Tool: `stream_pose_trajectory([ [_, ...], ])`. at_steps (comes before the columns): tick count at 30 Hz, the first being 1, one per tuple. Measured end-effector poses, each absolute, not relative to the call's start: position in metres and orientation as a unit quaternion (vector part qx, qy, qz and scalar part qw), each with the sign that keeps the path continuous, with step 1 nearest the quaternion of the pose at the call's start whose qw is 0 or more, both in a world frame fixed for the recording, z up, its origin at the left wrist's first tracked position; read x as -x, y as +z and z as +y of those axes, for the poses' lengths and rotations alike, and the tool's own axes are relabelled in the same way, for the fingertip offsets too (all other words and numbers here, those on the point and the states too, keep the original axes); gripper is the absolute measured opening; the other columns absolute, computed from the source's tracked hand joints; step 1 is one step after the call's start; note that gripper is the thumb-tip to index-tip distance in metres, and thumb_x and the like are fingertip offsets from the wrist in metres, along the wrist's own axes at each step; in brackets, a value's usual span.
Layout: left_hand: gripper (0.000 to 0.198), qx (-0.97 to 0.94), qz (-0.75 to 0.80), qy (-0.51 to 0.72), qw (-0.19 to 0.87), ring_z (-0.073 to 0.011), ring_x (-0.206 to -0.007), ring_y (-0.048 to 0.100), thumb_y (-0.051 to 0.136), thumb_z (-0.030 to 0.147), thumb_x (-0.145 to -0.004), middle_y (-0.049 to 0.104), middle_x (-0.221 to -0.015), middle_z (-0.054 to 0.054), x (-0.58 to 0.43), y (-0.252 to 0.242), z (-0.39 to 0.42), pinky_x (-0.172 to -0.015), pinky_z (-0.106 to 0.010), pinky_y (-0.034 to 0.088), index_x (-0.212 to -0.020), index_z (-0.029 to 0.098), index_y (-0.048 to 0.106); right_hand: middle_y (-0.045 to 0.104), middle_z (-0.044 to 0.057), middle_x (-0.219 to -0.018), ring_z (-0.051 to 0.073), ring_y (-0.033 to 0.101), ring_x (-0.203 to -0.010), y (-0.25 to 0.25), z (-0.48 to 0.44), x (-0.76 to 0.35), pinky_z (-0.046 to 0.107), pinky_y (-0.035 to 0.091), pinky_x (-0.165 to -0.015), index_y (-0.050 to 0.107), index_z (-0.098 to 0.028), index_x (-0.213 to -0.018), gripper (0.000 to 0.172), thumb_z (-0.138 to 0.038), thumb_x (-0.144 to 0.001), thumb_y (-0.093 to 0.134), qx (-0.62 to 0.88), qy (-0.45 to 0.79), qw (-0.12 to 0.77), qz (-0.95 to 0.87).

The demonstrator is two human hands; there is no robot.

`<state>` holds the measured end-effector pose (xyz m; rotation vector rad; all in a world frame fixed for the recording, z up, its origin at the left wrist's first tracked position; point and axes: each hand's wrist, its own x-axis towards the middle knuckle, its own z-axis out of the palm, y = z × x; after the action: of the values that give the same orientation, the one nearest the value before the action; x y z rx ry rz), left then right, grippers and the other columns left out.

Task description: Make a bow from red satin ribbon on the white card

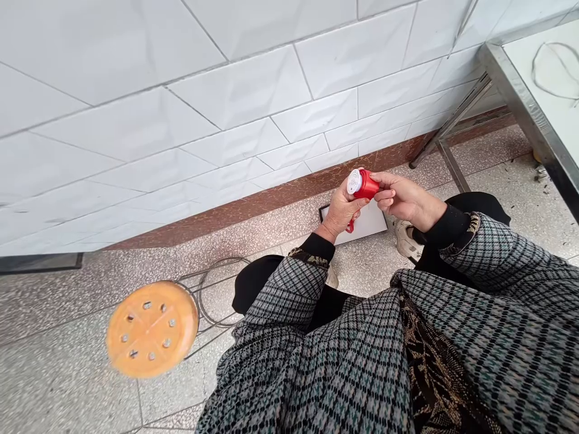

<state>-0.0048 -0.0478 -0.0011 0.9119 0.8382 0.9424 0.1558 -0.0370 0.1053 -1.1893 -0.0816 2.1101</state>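
Observation:
A small red cylinder point(368, 187) with a white printed disc point(354, 181) on one end is held up between my hands; I cannot tell its exact kind. My left hand point(340, 208) is closed around it, with the white end facing up and left. A red piece point(350, 226), partly hidden, sticks out below that hand. The fingers of my right hand point(404, 198) pinch the cylinder's other end. Below both hands, a white flat panel point(371, 222) with a dark edge lies on the floor, partly covered by them.
To the left stands an orange round stool point(151, 328) with holes in its seat and metal legs. A metal-edged table point(534, 114) with a loose wire point(557, 71) on top is at the right. White wall tiles point(257, 96) rise in front above the speckled floor point(58, 367).

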Motion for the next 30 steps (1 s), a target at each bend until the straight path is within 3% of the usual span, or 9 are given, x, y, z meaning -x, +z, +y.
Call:
stream_pose_trajectory([
  [3,0.08,-0.394,0.377,0.444,0.711,-0.003,-0.033,0.035,0.096,0.047,-0.06,0.054,-0.057,0.013,0.005,-0.002,-0.048,-0.035,-0.02,0.026,-0.128,0.025,0.059,0.046,-0.009,-0.055,0.0,0.029,-0.035,0.104,-0.042,-0.153,0.009,0.027,-0.033,0.057,-0.017,-0.087,0.014,-0.014,-0.099,0.062,0.465,0.809,0.354,-0.068],
  [8,0.061,-0.344,0.369,0.469,0.725,-0.0024,-0.034,0.032,0.09,0.054,-0.067,0.046,-0.051,0.014,-0.005,0.002,-0.054,-0.036,-0.019,0.027,-0.108,0.021,0.059,0.05,-0.007,-0.052,0.005,0.043,-0.042,0.096,-0.056,-0.142,0.014,0.037,-0.041,0.061,-0.018,-0.083,0.017,-0.023,-0.094,0.074,0.486,0.757,0.388,-0.202],
  [11,0.064,-0.336,0.372,0.469,0.727,-0.0029,-0.035,0.032,0.09,0.054,-0.069,0.046,-0.05,0.014,-0.01,0.004,-0.057,-0.037,-0.019,0.026,-0.114,0.02,0.06,0.045,-0.009,-0.052,0.003,0.036,-0.041,0.094,-0.054,-0.143,0.014,0.031,-0.04,0.057,-0.018,-0.08,0.023,-0.023,-0.092,0.076,0.492,0.738,0.423,-0.188],
  [14,0.073,-0.349,0.372,0.459,0.727,-0.0037,-0.034,0.031,0.087,0.057,-0.072,0.044,-0.048,0.014,-0.01,0.002,-0.056,-0.037,-0.021,0.025,-0.129,0.019,0.059,0.048,-0.01,-0.059,0.001,0.03,-0.041,0.094,-0.045,-0.149,0.014,0.025,-0.039,0.059,-0.018,-0.09,0.016,-0.02,-0.091,0.075,0.473,0.747,0.445,-0.142],
  [21,0.09,-0.397,0.388,0.442,0.704,-0.0046,-0.034,0.036,0.093,0.047,-0.067,0.051,-0.051,0.013,0.001,-0.001,-0.047,-0.036,-0.022,0.023,-0.144,0.025,0.054,0.047,-0.009,-0.059,0.001,0.025,-0.037,0.097,-0.037,-0.155,0.012,0.023,-0.033,0.06,-0.018,-0.097,0.005,-0.014,-0.097,0.063,0.452,0.801,0.385,-0.067],
  [27,0.075,-0.344,0.355,0.448,0.744,-0.0023,-0.033,0.033,0.097,0.046,-0.058,0.05,-0.052,0.015,-0.002,0.003,-0.053,-0.036,-0.02,0.024,-0.119,0.024,0.059,0.048,-0.008,-0.057,0.0,0.026,-0.036,0.099,-0.044,-0.152,0.01,0.024,-0.032,0.058,-0.018,-0.088,0.011,-0.017,-0.097,0.064,0.471,0.8,0.363,-0.078],
  [30,0.064,-0.317,0.35,0.467,0.747,-0.0022,-0.032,0.03,0.095,0.053,-0.06,0.044,-0.048,0.016,-0.006,0.005,-0.057,-0.035,-0.02,0.022,-0.102,0.021,0.058,0.052,-0.007,-0.057,0.002,0.037,-0.039,0.094,-0.054,-0.145,0.012,0.034,-0.036,0.059,-0.018,-0.084,0.015,-0.021,-0.095,0.069,0.472,0.779,0.384,-0.152],
])
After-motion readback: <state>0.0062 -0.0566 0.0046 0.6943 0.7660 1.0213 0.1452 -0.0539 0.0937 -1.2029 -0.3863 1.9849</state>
